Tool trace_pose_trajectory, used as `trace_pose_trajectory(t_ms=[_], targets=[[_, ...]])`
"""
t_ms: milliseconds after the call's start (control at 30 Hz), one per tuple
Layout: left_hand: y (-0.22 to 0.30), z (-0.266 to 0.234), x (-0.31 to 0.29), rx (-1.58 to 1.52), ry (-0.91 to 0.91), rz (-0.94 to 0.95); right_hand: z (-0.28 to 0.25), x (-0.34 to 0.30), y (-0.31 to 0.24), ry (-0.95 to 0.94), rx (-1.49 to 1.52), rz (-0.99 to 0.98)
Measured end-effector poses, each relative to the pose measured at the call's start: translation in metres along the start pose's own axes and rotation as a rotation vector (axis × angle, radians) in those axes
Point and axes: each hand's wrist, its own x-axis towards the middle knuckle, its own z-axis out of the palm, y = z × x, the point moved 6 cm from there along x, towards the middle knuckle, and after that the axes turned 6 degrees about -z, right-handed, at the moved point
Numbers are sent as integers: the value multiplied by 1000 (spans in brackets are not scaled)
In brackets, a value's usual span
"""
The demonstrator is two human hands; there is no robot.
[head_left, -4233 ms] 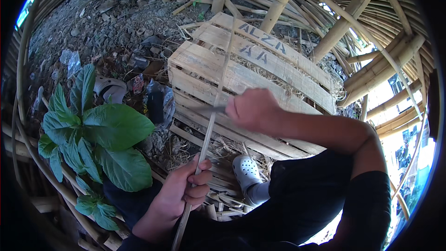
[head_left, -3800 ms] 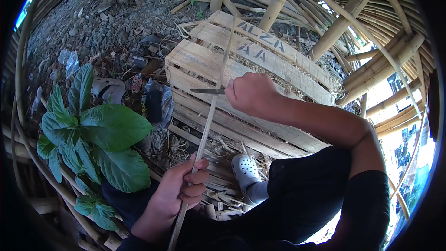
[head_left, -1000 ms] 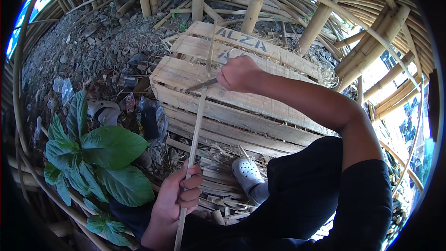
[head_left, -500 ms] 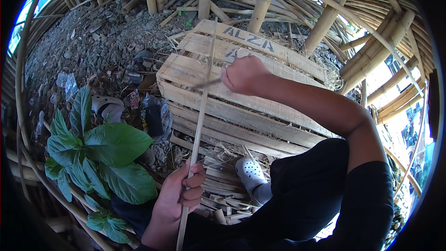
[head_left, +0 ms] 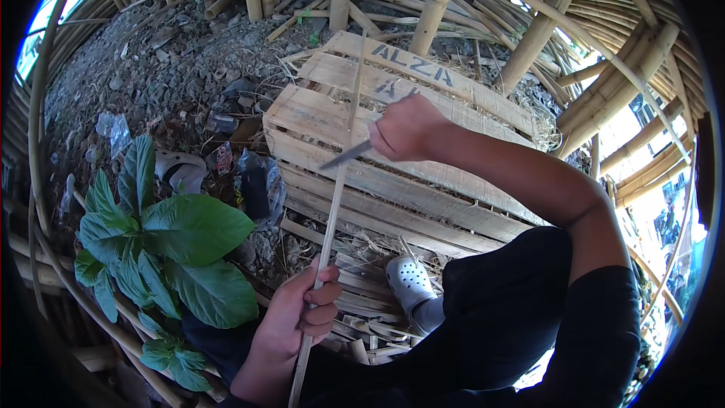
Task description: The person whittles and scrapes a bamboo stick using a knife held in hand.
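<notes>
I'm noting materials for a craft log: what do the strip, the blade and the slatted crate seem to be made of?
Strip: probably bamboo, bare and matte; pale straw colour, though other wood is possible.
Blade: likely metal, dull grey, thin and straight.
Slatted crate: wood, apparently unvarnished, with pale, streaky boards.

We record one long, narrow, pale strip (head_left: 332,211), seemingly bamboo, held slantwise, its far end leaning slightly right. Across its middle we note a grey-bladed knife (head_left: 359,150), set obliquely, tip projecting past the strip's left edge.
</notes>
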Motion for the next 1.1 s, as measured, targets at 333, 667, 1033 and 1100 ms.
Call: trace_pose_trajectory(t_ms=[333, 667, 1033, 1100], targets=[[-2, -1, 4, 28, -5, -13, -3, -1, 19, 66, -68, 33], [-1, 0, 7, 95, 13, -26, 0, -9, 13, 1, 42, 101], [-7, -1, 9, -136, -159, -135, -3, -2, -2, 15, 58, -92], [-8, -3, 11, -180, -199, -169, 1, -6, 8, 94, 78, -61]])
